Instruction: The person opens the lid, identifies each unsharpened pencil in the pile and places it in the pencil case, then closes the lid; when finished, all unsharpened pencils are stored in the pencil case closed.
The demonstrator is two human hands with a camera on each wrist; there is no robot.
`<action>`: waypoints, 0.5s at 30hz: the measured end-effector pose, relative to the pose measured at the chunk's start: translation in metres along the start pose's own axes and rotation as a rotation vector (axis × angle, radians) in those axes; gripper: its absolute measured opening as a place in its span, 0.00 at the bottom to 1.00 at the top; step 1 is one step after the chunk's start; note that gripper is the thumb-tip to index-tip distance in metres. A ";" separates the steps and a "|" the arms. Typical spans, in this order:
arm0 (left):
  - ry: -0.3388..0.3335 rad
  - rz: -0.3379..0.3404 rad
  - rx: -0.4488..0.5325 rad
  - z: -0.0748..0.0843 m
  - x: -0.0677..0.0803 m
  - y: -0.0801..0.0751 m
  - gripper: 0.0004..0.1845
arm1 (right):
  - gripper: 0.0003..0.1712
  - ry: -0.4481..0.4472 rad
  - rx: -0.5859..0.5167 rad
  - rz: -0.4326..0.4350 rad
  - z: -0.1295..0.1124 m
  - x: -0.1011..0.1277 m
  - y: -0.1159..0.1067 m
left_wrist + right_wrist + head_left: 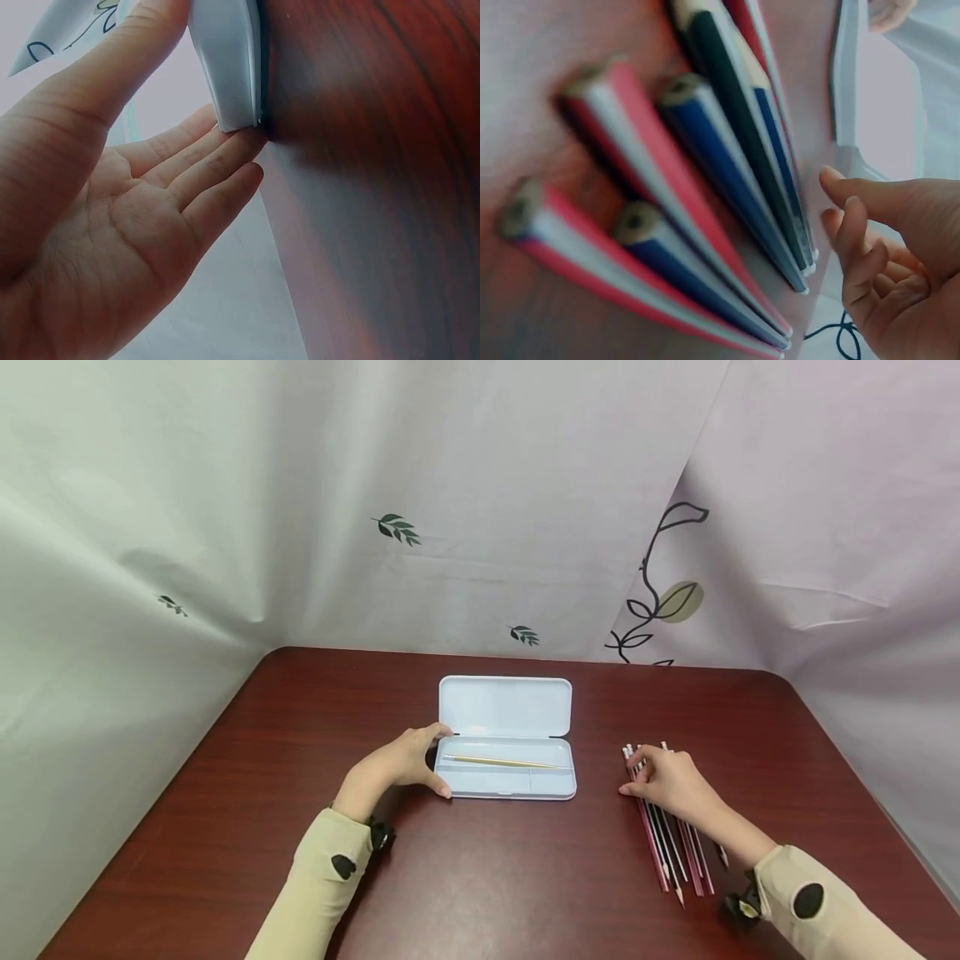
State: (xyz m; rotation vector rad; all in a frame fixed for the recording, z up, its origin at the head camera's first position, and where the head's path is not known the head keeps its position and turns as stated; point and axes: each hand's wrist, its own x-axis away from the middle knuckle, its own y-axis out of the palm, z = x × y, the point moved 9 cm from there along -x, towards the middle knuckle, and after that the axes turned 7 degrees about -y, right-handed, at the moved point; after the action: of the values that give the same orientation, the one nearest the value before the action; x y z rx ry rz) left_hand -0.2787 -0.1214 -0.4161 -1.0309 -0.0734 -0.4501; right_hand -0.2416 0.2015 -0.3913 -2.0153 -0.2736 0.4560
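An open pale blue pencil case [506, 739] lies mid-table with its lid folded back; one yellow pencil [498, 762] rests in its tray. My left hand [408, 762] holds the case's left end between thumb and fingers; in the left wrist view the fingers [217, 161] press the case's corner [229, 67]. To the right lies a bundle of several red, blue and dark pencils [671, 835]. My right hand [671, 779] rests over their upper ends with fingers loosely bent; in the right wrist view the fingers [855, 232] hover beside the pencils [705, 187], gripping none.
The dark red wooden table [480, 877] is enclosed by white sheets printed with leaves [397, 528] at the back and both sides. Both beige sleeves [322, 877] reach in from the near edge.
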 end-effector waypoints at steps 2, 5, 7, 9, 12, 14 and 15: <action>0.007 0.003 -0.006 0.000 0.000 0.000 0.49 | 0.17 0.020 0.008 -0.003 0.002 0.000 -0.002; 0.005 0.002 -0.002 0.000 0.000 -0.001 0.49 | 0.18 0.046 -0.001 -0.034 0.005 0.001 0.000; 0.006 0.001 -0.002 0.000 -0.001 -0.001 0.49 | 0.18 0.058 -0.014 -0.061 0.006 0.001 0.005; 0.006 0.001 -0.004 0.000 -0.001 -0.001 0.49 | 0.18 0.070 -0.028 -0.080 0.007 0.000 0.009; 0.009 0.001 -0.004 0.000 -0.001 -0.001 0.49 | 0.19 0.093 -0.042 -0.102 0.007 -0.002 0.013; 0.010 0.000 -0.001 0.000 -0.001 0.000 0.49 | 0.18 0.123 -0.057 -0.116 0.007 -0.004 0.016; 0.010 -0.002 0.001 0.000 -0.001 0.000 0.49 | 0.16 0.132 -0.061 -0.126 0.007 -0.006 0.018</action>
State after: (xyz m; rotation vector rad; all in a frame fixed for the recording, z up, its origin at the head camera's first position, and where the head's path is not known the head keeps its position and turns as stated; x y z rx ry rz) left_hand -0.2795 -0.1216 -0.4160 -1.0275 -0.0654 -0.4567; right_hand -0.2499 0.1968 -0.4087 -2.0629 -0.3340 0.2368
